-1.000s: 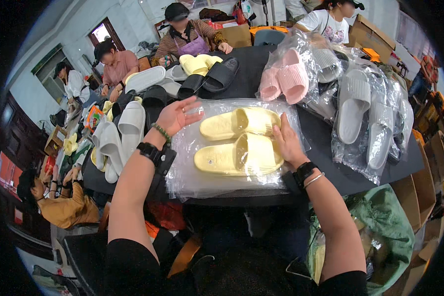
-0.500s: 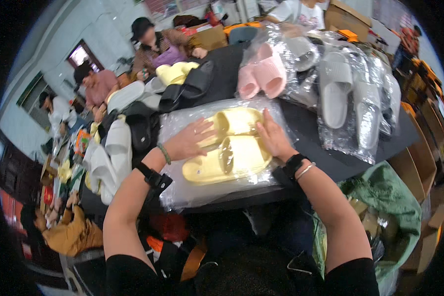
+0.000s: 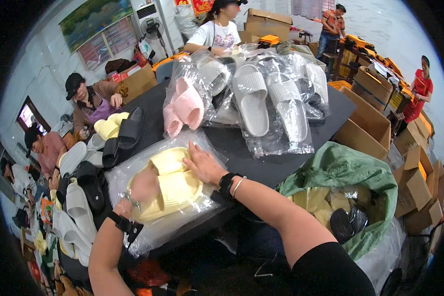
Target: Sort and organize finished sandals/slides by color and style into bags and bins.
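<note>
A pair of pale yellow slippers (image 3: 178, 191) lies side by side on a clear plastic bag (image 3: 119, 172) on the black table in front of me. I cannot tell whether the slippers are inside the bag or on top of it. My right hand (image 3: 205, 165) rests against the toe end of the far slipper, fingers stretched out. Over the heel end, my left hand (image 3: 145, 186) is smeared by motion, so its fingers do not show clearly. It covers part of both slippers.
Bagged grey slippers (image 3: 251, 101) and bagged pink slippers (image 3: 184, 106) pile up behind. Loose black slippers (image 3: 90, 185) and white slippers (image 3: 81, 204) lie to the left. A green sack (image 3: 343, 165) with bagged footwear stands at right, near cardboard boxes (image 3: 365, 123). Several people work around.
The view has swung to the right, bringing more of the sack and boxes in. My right hand stays at the toe end; my left hand, previously spread over the heels, is now blurred.
</note>
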### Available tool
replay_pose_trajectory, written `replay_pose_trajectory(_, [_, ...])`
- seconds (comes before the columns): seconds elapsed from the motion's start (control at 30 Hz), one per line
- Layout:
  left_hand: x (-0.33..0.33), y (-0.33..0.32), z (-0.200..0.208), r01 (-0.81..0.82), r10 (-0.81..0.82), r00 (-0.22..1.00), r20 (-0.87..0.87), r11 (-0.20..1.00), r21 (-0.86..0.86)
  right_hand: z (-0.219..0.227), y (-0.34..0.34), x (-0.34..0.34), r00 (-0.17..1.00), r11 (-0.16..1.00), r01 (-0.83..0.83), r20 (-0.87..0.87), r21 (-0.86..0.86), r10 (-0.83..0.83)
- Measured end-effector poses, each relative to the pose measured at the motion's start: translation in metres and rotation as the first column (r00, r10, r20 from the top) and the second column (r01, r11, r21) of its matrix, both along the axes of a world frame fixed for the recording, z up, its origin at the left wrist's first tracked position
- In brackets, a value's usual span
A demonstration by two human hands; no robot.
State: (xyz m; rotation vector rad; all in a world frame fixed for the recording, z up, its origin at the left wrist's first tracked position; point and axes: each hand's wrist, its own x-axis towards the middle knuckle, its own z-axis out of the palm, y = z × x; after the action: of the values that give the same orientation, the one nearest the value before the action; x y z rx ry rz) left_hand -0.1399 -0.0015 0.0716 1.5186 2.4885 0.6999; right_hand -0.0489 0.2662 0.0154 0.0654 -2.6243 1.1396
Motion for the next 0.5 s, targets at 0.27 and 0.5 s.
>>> replay_pose_trajectory(0.27, [-0.006, -0.101, 0.011, -0.153, 0.139, 0.940, -0.312, 0.988, -0.022, 0.007, -0.003, 0.001, 0.996, 0.967, -0.033, 0.085, 0.253, 0.011])
replay_pose_trajectory(0.5, [0.032, -0.219, 0.093, -0.713, 0.707, 0.536, -0.462, 0.672, 0.202, 0.008, -0.018, 0.000, 0.991, 0.875, -0.043, 0.134, 0.482, -0.025])
